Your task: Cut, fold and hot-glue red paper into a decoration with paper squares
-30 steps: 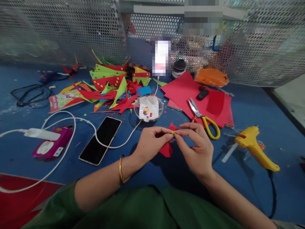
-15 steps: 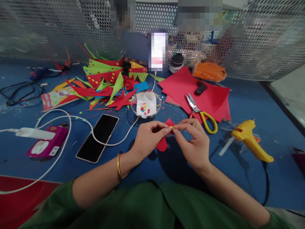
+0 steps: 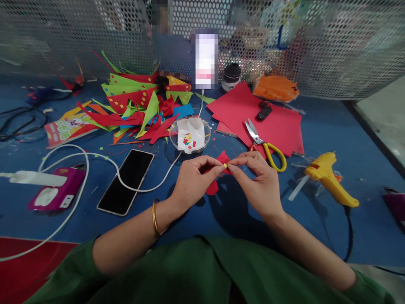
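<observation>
Fingertips of my left hand [image 3: 193, 179] and my right hand [image 3: 262, 181] meet over the blue table, both closed in a pinch. Between them sits a tiny yellow paper square [image 3: 225, 166], which the right thumb and index finger grip at its right side. A folded red paper piece [image 3: 212, 188] is in my left hand, partly hidden behind the fingers; part of it shows above the yellow square. Just beyond the hands stands a clear round dish [image 3: 207, 134] lined with white paper, with small coloured paper bits [image 3: 188, 138] on it.
Yellow-handled scissors [image 3: 275, 157] lie on red sheets [image 3: 232, 101]. A yellow glue gun [image 3: 332, 179] is at right. At left are a dark phone [image 3: 126, 181], a white cable [image 3: 84, 169] and a purple box [image 3: 58, 192]. Coloured paper strips [image 3: 148, 114] pile up behind.
The whole view has shifted slightly, so things appear a little higher and further left. Both hands keep their pinch at the yellow square, with more of it visible between the fingertips.
</observation>
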`<state>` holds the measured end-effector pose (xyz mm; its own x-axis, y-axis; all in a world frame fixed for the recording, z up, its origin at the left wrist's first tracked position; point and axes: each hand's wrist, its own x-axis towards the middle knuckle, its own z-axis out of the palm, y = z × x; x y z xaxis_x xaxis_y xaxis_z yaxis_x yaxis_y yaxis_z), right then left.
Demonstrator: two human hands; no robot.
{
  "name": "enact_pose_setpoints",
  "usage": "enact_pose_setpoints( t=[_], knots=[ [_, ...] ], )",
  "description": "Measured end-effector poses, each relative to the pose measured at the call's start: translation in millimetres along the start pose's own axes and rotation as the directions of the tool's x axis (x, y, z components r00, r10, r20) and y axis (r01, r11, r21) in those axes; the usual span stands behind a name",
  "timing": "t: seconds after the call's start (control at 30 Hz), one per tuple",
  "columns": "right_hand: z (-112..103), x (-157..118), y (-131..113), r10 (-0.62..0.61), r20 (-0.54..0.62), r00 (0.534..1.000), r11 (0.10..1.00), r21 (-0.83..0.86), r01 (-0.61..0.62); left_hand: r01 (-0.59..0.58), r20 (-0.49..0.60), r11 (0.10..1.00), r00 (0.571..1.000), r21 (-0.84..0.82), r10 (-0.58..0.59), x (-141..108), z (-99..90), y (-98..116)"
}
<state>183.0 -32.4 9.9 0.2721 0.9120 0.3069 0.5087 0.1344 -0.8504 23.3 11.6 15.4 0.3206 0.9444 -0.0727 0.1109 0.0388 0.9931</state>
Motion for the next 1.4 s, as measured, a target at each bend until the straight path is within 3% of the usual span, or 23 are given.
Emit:
enact_pose_setpoints(
  t=[0.33, 0.5, 0.6, 0.77, 0.9, 1.03, 1.13, 1.4],
  knots=[
    [-3.2, 3.8, 0.3, 0.077, 0.1, 0.992, 0.994, 0.068, -0.084, -0.009, 0.014, 1.0, 1.0, 0.009, 0.008, 0.6, 1.4, -1.4],
    [-5.2, 7.7, 6.5, 0.309, 0.178, 0.934, 0.897, 0.273, -0.348, 0.015, 0.016, 0.999, 1.0, -0.051, -0.014, 1.1, 1.6, -3.0],
    [-4.8, 8.4, 8.3, 0.364, 0.234, 0.902, 0.854, 0.303, -0.423, -0.002, -0.003, 0.999, 1.0, -0.035, 0.002, 1.8, 0.7, -4.4],
    [-5.7, 6.7, 2.7, 0.3, 0.253, 0.92, 0.912, 0.208, -0.355, 0.035, -0.027, 0.997, 0.999, -0.074, -0.037, 3.2, -0.2, -8.4],
    [-6.7, 5.6, 0.0, 0.276, 0.277, 0.92, 0.934, 0.147, -0.325, 0.102, 0.013, 0.981, 0.995, -0.166, -0.101, 4.5, 1.2, -6.8],
    [-5.2, 4.5, 3.0, 0.067, 0.134, 0.989, 0.996, 0.043, -0.073, 0.155, 0.047, 0.97, 0.988, -0.188, -0.148, 4.3, 2.6, -2.7],
    [-2.3, 2.6, 6.1, -0.087, 0.072, 0.994, 0.995, -0.05, 0.09, 0.193, 0.066, 0.963, 0.981, -0.186, -0.184, 3.0, 2.8, -1.3],
    [1.2, -0.2, 8.8, -0.155, 0.075, 0.985, 0.981, -0.104, 0.163, 0.214, 0.091, 0.954, 0.976, -0.207, -0.199, 1.3, 3.3, -0.5]
  ],
)
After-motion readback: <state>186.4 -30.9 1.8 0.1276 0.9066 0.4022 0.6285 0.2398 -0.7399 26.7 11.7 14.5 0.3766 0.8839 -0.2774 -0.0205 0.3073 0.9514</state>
